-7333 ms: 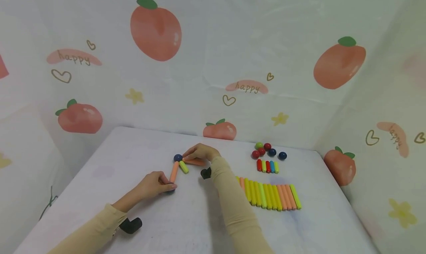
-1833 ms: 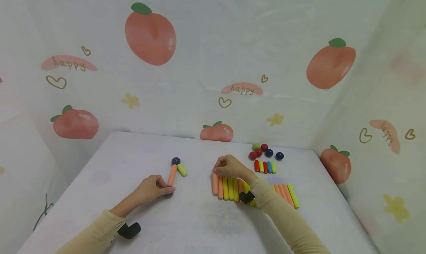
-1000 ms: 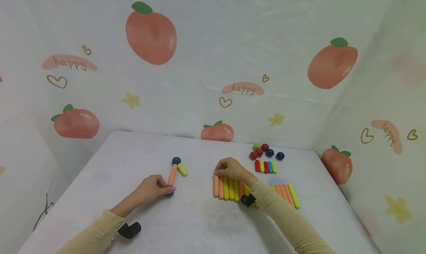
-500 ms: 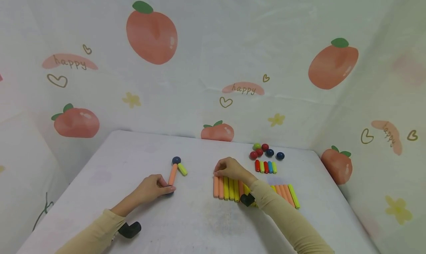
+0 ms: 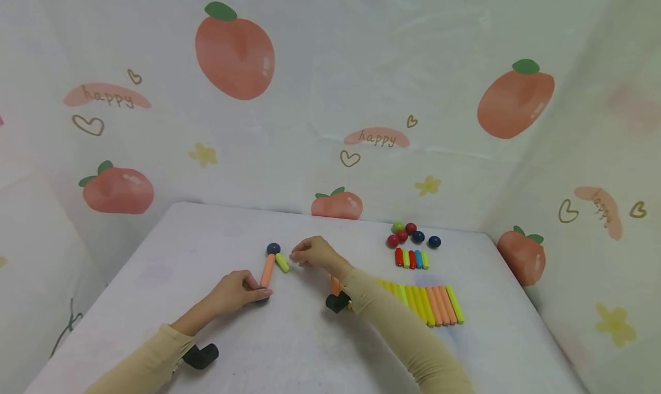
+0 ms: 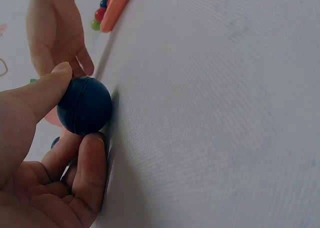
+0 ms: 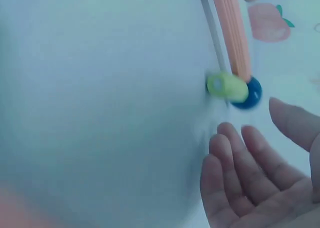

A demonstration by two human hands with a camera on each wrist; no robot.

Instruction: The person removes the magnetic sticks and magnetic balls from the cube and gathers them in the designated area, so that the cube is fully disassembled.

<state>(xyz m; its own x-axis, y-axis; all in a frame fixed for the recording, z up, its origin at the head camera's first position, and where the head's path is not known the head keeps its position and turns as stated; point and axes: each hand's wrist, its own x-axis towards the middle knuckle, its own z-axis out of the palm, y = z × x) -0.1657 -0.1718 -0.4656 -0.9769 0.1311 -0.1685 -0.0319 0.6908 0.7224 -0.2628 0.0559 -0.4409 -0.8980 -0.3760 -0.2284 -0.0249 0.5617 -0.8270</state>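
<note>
My left hand (image 5: 232,293) pinches a dark blue ball (image 6: 85,108) between thumb and fingers on the table. From that ball an orange rod (image 5: 267,270) runs away from me to a second dark blue ball (image 5: 273,248). A short yellow-green rod (image 5: 282,262) also joins this far ball, slanting toward me on the right. My right hand (image 5: 320,255) is just right of the short rod, holding nothing. In the right wrist view its fingers (image 7: 250,173) are loosely bent and its thumb stands apart from them. The short rod's end faces that camera.
To the right lies a row of long yellow, orange and green rods (image 5: 420,305), partly hidden by the right sleeve. Behind it are several short red, green and blue rods (image 5: 412,259). Loose red, green and dark blue balls (image 5: 418,237) sit at the back right of the white table (image 5: 206,233).
The orange rod once held at the far ball now lies at the row's left end. My right hand has since left the row and moved left toward the short rod. The left hand stays.
</note>
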